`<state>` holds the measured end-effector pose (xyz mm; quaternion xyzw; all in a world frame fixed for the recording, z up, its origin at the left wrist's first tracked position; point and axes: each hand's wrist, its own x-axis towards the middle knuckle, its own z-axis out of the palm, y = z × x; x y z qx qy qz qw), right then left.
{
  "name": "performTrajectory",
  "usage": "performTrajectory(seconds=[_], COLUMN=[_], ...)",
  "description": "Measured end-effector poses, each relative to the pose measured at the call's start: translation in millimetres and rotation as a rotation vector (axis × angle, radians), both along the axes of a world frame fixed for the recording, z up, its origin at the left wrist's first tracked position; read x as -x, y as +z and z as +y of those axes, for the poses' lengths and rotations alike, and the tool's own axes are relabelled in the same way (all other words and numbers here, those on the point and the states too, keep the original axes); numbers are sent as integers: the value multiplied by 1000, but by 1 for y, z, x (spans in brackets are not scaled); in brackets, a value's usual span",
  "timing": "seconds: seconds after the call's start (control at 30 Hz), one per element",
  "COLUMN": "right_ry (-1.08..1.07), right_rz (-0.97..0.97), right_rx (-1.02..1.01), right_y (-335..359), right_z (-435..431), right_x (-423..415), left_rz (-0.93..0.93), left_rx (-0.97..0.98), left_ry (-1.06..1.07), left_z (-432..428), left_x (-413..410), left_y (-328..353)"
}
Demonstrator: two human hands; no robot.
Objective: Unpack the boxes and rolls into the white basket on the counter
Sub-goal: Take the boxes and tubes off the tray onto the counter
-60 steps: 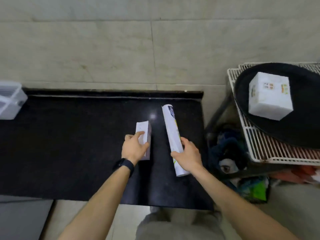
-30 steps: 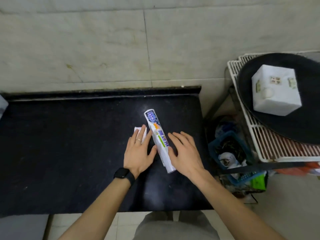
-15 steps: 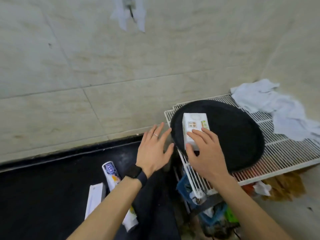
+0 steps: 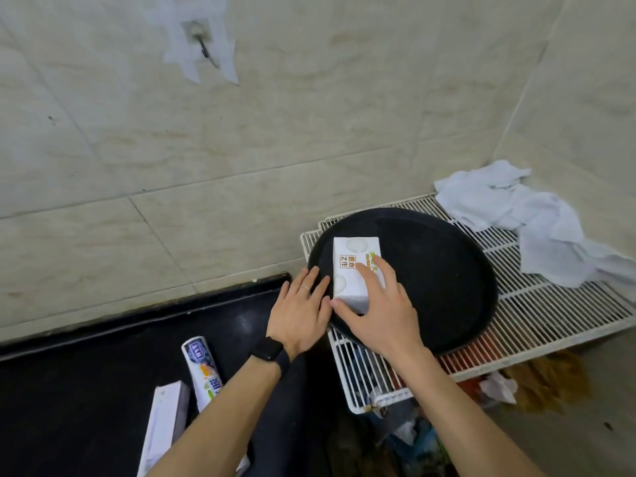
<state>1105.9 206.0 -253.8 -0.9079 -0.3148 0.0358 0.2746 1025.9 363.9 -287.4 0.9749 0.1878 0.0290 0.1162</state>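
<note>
A white box [image 4: 351, 266] with printed labels lies in a round black tray [image 4: 447, 270]. My right hand [image 4: 378, 318] holds it, fingers laid over its top and thumb against its near left corner. My left hand [image 4: 299, 315] is flat with straight fingers at the tray's left rim, beside the box. A printed roll [image 4: 203, 370] and a slim white box [image 4: 165, 425] lie on the black counter [image 4: 69, 390] at the lower left, partly behind my left forearm. The white basket is out of view.
The tray sits on a white wire rack [image 4: 550, 304] to the right of the counter. A crumpled white cloth [image 4: 533, 218] lies at the rack's back right. Clutter fills the floor below the rack. A hook [image 4: 203, 43] hangs on the tiled wall.
Both hands left the roll and slim box on the counter and reached right to the tray. My right hand has settled round the white box, and my left hand has come up beside it.
</note>
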Motion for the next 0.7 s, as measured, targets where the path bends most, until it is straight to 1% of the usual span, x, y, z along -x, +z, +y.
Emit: performTrajectory(seconds=[0.17, 0.3, 0.43, 0.53, 0.63, 0.7], right_ry=[-27, -21, 73, 167, 246, 279], right_rz=[23, 85, 41, -18, 7, 83], right_rx=[-23, -136, -282, -365, -362, -298], right_y=[6, 8, 13, 13, 2, -11], right_z=[8, 5, 15, 34, 56, 69], right_x=[3, 5, 26, 56, 94, 120], left_rz=[-14, -105, -146, -118, -43, 7], left_rx=[9, -29, -39, 10, 57, 76], left_ry=[-13, 31, 155, 290, 421, 487], left_z=[2, 11, 36, 59, 79, 89], left_x=[5, 29, 77, 126, 179, 212], left_y=[2, 3, -6, -21, -40, -54])
